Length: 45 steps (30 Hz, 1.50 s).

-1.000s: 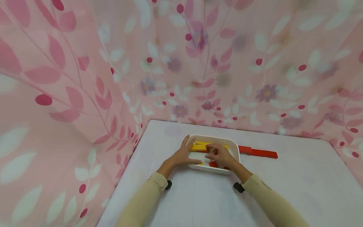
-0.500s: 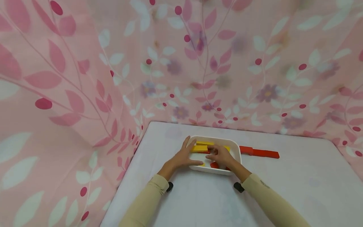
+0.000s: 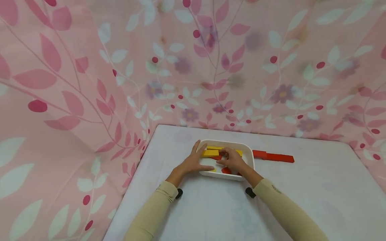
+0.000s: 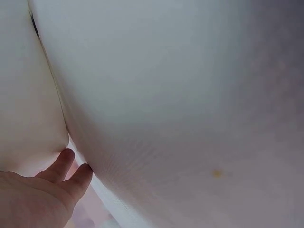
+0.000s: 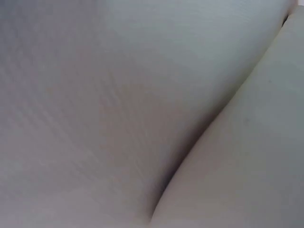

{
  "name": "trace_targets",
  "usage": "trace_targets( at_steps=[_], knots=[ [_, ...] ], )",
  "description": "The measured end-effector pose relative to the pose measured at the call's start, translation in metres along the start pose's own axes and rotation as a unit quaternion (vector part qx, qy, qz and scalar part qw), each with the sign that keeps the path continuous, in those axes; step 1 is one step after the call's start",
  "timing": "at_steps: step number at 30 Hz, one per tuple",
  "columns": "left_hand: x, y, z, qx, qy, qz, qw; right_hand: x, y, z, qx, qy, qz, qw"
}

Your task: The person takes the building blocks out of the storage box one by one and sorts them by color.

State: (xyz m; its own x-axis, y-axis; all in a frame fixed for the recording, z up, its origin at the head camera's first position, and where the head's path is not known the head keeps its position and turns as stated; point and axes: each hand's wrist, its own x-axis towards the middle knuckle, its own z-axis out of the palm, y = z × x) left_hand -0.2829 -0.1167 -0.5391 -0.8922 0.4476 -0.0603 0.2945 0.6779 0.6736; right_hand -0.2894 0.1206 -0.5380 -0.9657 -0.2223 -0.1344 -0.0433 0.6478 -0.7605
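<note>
In the head view, a white tray (image 3: 250, 160) holds several yellow and red blocks. At its left end is my left hand (image 3: 190, 164), fingers spread, with the thumb lying across the near rim. The left wrist view shows two fingertips touching a pale edge. A yellow block (image 3: 210, 153) lies between the two hands, above a red block (image 3: 215, 157). My right hand (image 3: 235, 161) reaches into the tray with bent fingers, their tips at the yellow block's right end. Whether they pinch it cannot be made out. The right wrist view shows only blurred pale surfaces.
Right of the tray, red blocks (image 3: 275, 157) lie end to end on the white-covered table (image 3: 211, 214). More yellow (image 3: 214, 147) and red pieces (image 3: 226, 170) are inside the tray. Pink floral cloth (image 3: 256, 83) hangs behind and to the left.
The head view has shifted slightly. Both hands, the tray and the blocks keep nearly the same places relative to one another.
</note>
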Motion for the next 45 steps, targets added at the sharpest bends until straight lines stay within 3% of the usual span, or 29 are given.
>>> trace_targets(
  at_steps=[20,38,41,45],
  knots=[
    [-0.002,0.001,-0.005,-0.002,0.0,-0.002,1.0,0.004,-0.014,0.011,-0.099,0.022,-0.003,0.9948],
    [-0.002,0.002,0.001,-0.005,0.003,-0.007,1.0,0.004,-0.009,0.011,-0.162,-0.012,-0.025,0.9863],
    [-0.001,0.002,0.001,0.001,0.006,-0.004,1.0,0.004,-0.009,0.01,-0.159,-0.016,-0.021,0.987],
    [0.001,0.002,0.002,-0.002,0.004,-0.006,1.0,0.003,-0.006,0.006,-0.111,-0.031,-0.004,0.9934]
  ],
)
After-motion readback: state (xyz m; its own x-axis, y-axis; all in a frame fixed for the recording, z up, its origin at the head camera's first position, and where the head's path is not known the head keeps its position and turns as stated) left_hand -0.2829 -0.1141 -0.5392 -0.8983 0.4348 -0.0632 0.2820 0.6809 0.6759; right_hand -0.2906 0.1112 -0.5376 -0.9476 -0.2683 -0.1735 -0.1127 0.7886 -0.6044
